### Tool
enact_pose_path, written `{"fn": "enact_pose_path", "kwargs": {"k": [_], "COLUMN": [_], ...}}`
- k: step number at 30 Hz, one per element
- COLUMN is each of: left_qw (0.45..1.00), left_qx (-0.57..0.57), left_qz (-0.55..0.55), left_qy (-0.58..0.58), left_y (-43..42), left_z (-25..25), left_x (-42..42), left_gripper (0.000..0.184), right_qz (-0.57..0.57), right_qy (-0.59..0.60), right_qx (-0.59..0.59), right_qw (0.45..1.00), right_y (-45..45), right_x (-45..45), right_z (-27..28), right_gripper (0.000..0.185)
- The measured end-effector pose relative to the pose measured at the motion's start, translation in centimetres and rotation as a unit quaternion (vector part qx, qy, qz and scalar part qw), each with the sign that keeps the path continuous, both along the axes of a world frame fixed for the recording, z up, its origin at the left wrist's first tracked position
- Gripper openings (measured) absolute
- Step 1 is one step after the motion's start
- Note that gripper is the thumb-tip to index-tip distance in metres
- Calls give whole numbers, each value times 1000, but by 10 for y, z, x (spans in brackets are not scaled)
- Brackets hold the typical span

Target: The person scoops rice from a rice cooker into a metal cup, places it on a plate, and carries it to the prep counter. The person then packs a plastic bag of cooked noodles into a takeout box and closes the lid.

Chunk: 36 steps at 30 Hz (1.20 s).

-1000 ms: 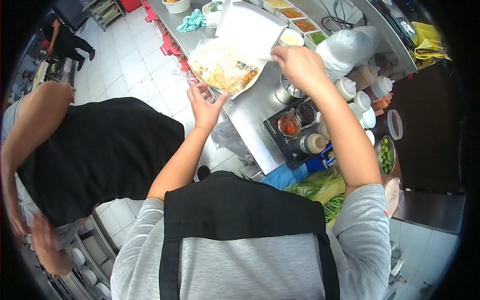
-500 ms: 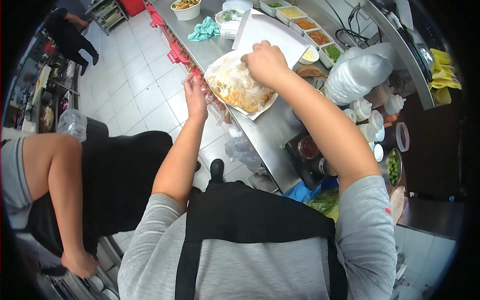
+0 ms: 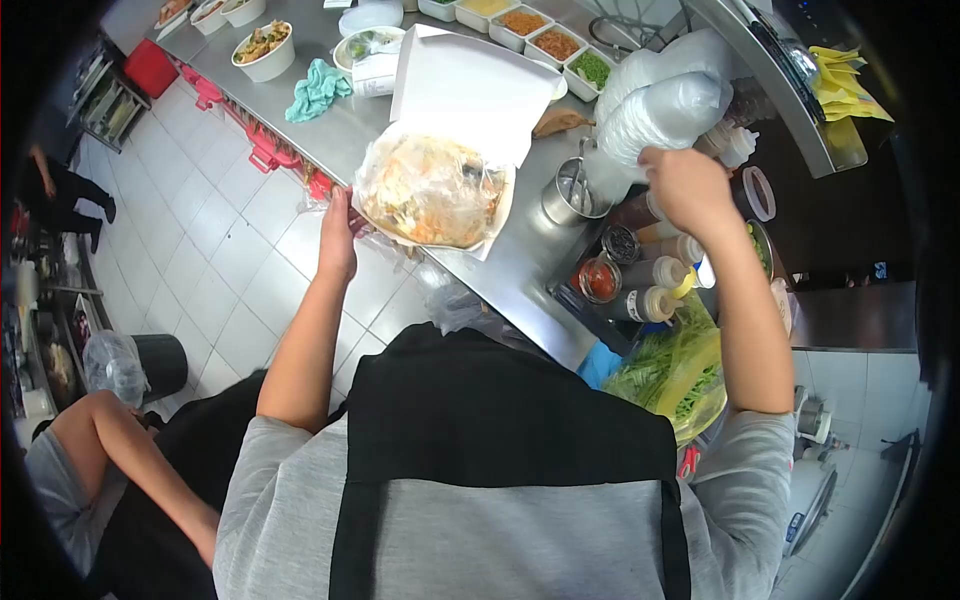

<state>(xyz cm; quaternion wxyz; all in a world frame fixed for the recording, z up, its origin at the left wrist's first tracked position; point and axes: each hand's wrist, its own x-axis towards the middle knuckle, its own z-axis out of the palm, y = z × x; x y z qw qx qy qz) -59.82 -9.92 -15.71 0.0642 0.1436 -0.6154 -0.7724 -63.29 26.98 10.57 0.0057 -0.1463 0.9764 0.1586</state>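
Observation:
An open white box point(image 3: 470, 85) lies on the steel counter, its lid raised at the back. Food under a clear plastic wrap point(image 3: 430, 190) fills its base. My left hand point(image 3: 340, 238) is at the left edge of the box; its fingers are partly hidden, so its grip cannot be made out. To the right, my right hand point(image 3: 688, 190) has its fingers pinched together beside stacked clear plastic lids or cups point(image 3: 655, 115). Whatever is between those fingertips is too small to tell. A metal pot with utensils point(image 3: 572, 200) stands between the box and the right hand.
Topping tubs point(image 3: 557, 44) line the counter's back. Sauce bottles point(image 3: 655, 272) and jars stand at the right, near bagged greens point(image 3: 680, 370). A teal cloth point(image 3: 318, 90) and food bowl point(image 3: 264, 52) lie left. One person point(image 3: 150, 480) is close on the left, another farther off.
My right hand has left the plastic wrap and moved right to the stacked plastic. My left hand has come against the box's edge. The view has shifted, and the nearby person appears lower.

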Motion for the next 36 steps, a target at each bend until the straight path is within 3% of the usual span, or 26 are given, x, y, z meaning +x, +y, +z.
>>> {"fn": "enact_pose_path", "kwargs": {"k": [3, 4, 5, 7, 8, 11, 14, 18, 22, 25, 30, 33, 36], "left_qw": [1000, 1000, 991, 926, 895, 770, 734, 733, 718, 695, 695, 705, 699], "left_qx": [-8, -6, -118, -334, -406, -552, -616, -597, -591, -606, -601, -589, -579], "left_qz": [-9, 16, 35, 68, 47, -57, -92, -132, -125, -130, -116, -126, -132], "left_qy": [-5, -20, 42, 160, 176, 314, 270, 297, 347, 363, 377, 374, 398], "left_y": [-3, -3, -6, -10, -6, 21, 53, 63, 57, 50, 46, 44, 42], "left_z": [6, 15, 22, 40, 66, 119, 125, 132, 137, 133, 129, 131, 131], "left_x": [3, 5, 3, 2, 4, -3, -12, 0, 30, 47, 62, 64, 49], "left_gripper": [65, 55, 51, 43, 40, 39, 29, 15, 19, 22, 24, 18, 22], "right_qz": [-24, -20, -29, -48, -6, 98, 155, 177, 137, 113, 219, 218, 212], "right_qy": [-45, -54, -51, -53, -2, 105, 80, -36, -95, -159, -225, -26, -16], "right_qx": [33, 38, 28, 7, 16, 15, -55, -182, -268, -299, -302, -215, -149], "right_qw": [998, 998, 998, 997, 1000, 990, 983, 967, 949, 934, 900, 952, 966], "right_y": [1, 0, 2, 5, 5, -3, -39, -79, -103, -116, -122, -125, -125], "right_x": [-25, -30, -34, -37, -33, -21, -21, -33, -50, -50, -45, -15, -11], "right_z": [-44, -52, -57, -64, -64, -53, -49, -67, -90, -101, -117, -116, -125], "right_gripper": [24, 24, 23, 22, 22, 21, 21, 21, 17, 12, 18, 17, 13]}}
